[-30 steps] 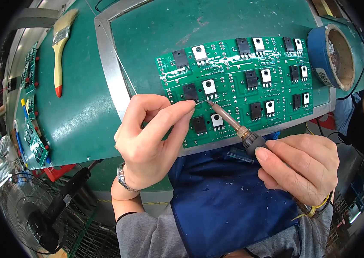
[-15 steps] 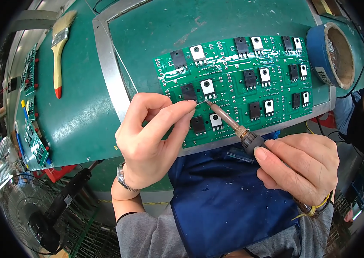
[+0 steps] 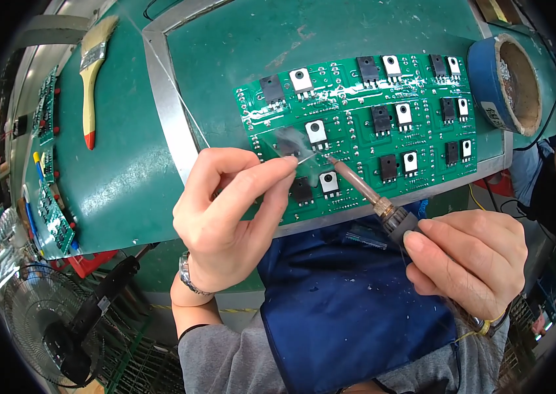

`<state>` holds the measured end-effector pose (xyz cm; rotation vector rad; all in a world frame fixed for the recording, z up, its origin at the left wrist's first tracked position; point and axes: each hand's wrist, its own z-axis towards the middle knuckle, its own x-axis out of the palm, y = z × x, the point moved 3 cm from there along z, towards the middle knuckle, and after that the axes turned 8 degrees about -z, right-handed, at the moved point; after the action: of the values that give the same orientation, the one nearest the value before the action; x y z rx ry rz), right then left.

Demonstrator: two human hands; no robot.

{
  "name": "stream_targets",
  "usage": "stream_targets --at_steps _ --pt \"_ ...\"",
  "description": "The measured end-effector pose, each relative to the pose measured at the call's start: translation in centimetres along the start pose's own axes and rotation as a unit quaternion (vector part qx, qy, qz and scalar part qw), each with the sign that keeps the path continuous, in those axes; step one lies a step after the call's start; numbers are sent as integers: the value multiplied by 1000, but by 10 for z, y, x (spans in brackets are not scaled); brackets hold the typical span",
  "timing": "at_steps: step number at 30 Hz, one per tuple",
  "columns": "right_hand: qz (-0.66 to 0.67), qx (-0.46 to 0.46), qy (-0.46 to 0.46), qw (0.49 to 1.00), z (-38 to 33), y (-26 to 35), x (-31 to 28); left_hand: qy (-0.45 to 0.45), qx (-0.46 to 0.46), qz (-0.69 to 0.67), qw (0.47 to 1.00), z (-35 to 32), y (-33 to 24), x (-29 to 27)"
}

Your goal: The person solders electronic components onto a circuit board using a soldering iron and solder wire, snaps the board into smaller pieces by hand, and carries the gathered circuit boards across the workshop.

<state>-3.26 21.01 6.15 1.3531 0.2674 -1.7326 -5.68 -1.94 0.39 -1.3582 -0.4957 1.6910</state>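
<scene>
Left of centre, the left hand point(image 3: 225, 210) pinches thin wire point(image 3: 306, 157) between its fingers point(image 3: 268, 176) above the green circuit board point(image 3: 361, 98). At lower right, the right hand point(image 3: 475, 262) grips a soldering iron point(image 3: 370, 194).

Bench top point(image 3: 120, 187): smooth, glossy glare toward near left corner. Frame point(image 3: 167, 95): bare metal, dull shine. Circuit board point(image 3: 345, 134): slick, glossy streaks. Black components point(image 3: 381, 120): matt plastic; pale components point(image 3: 403, 117): satin metal faces. Wire point(image 3: 190, 113): fine, smooth, metallic. Soldering iron point(image 3: 360, 184): dull metal barrel, matt black grip. Brush point(image 3: 89, 88) by bench's left edge: smooth wooden handle, metal ferrule, rough bristles. Tub point(image 3: 488, 82) near right edge: smooth blue outside, rough brown rim. Apron point(image 3: 357, 315): cloth, soft sheen.
</scene>
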Motion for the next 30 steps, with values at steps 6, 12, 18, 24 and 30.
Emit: stream_targets --at_steps 6,12,18,24,30 --pt "-12 -3 5 1000 -1 -3 -2 25 -12 18 999 0 -3 7" --pt "-8 -28 7 1000 1 -8 0 16 40 12 999 3 0 10" --pt "-9 -26 23 999 3 -7 -1 20 48 14 999 5 0 12" --pt "-12 -27 24 999 2 -7 3 18 49 18 998 4 1 11" --pt "-18 -22 25 999 2 -6 -1 26 56 15 998 8 0 13"
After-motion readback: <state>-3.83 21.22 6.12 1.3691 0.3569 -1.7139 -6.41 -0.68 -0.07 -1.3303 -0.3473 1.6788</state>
